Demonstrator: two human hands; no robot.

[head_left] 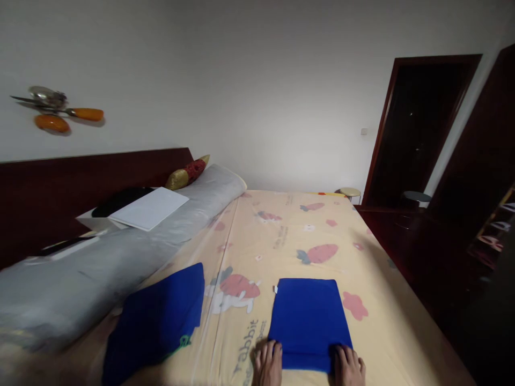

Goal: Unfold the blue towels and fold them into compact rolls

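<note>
A neatly folded blue cloth (308, 316) lies flat on the bed sheet in front of me, a small white tag poking out at its far left corner. My left hand (268, 364) has its fingers curled over the near left corner. At the near right corner, my right hand (349, 364) grips the edge in the same way. Both thumbs are mostly hidden. To the left lies a second blue cloth (161, 316), less evenly folded, with a green cord (185, 341) at its near edge.
The bed sheet (277, 252) has carrot and rabbit prints. Along the dark headboard (92, 169) runs a long grey pillow (132, 262), bearing a white flat box or board (151, 208). Two stools, one pale (350, 192) and one dark (416, 197), stand near the doorway (426, 128).
</note>
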